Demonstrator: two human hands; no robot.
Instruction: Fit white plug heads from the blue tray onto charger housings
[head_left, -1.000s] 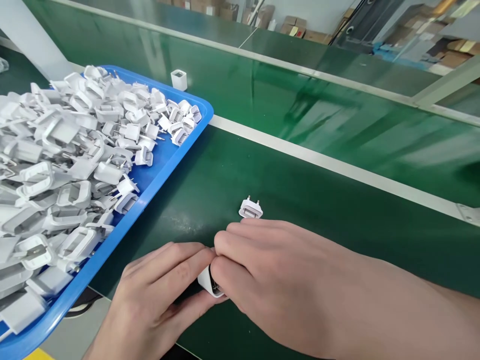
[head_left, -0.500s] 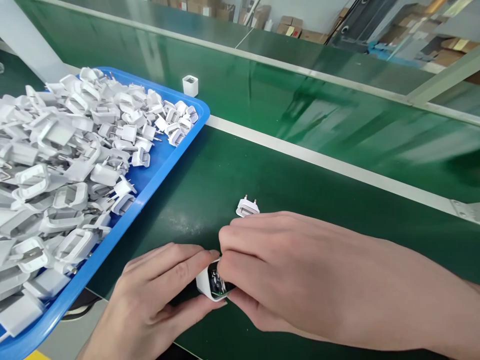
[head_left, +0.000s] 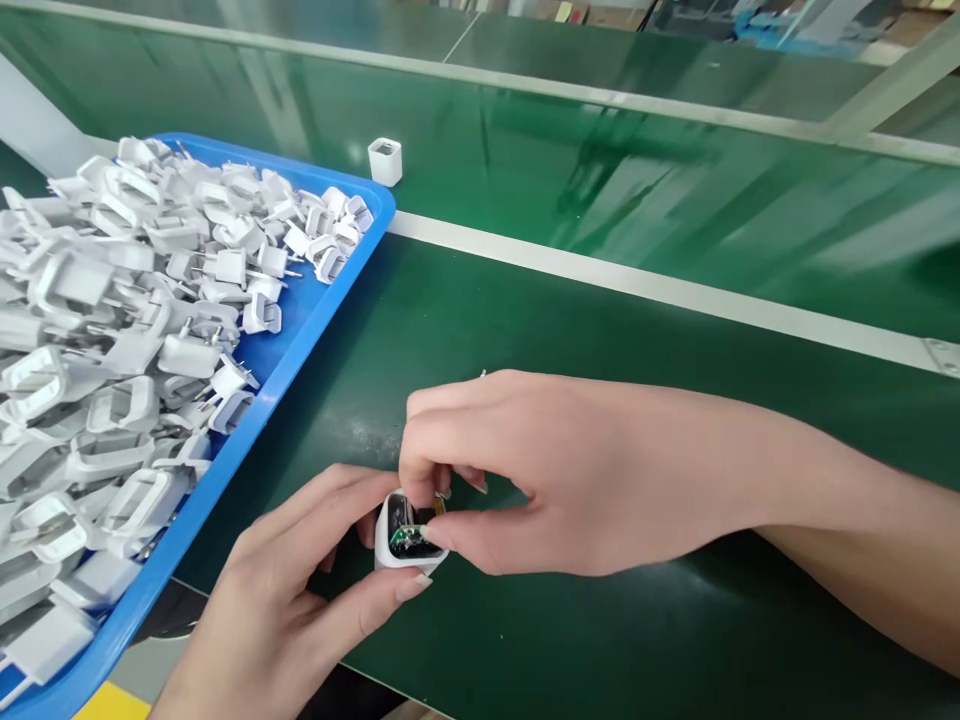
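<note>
The white housing (head_left: 388, 552) sat near the front edge of the green counter (head_left: 600, 330), at the middle of the view. It stood roughly upright with its open mouth facing up. The left hand (head_left: 300, 590) gripped it from the near left, its fingers (head_left: 375, 600) wrapped closed around the shell. The right hand (head_left: 585, 470) came in from the right and arched over the top, so it was the hand nearer the opening. Its thumb and forefinger were drawn narrow, and they appeared to pinch the green circuit board (head_left: 409, 538) showing in the mouth, directly below those fingertips. To the left lay a blue tray (head_left: 300, 350) heaped with white plug parts (head_left: 112, 330). A small white cube (head_left: 385, 161) stood far off.
</note>
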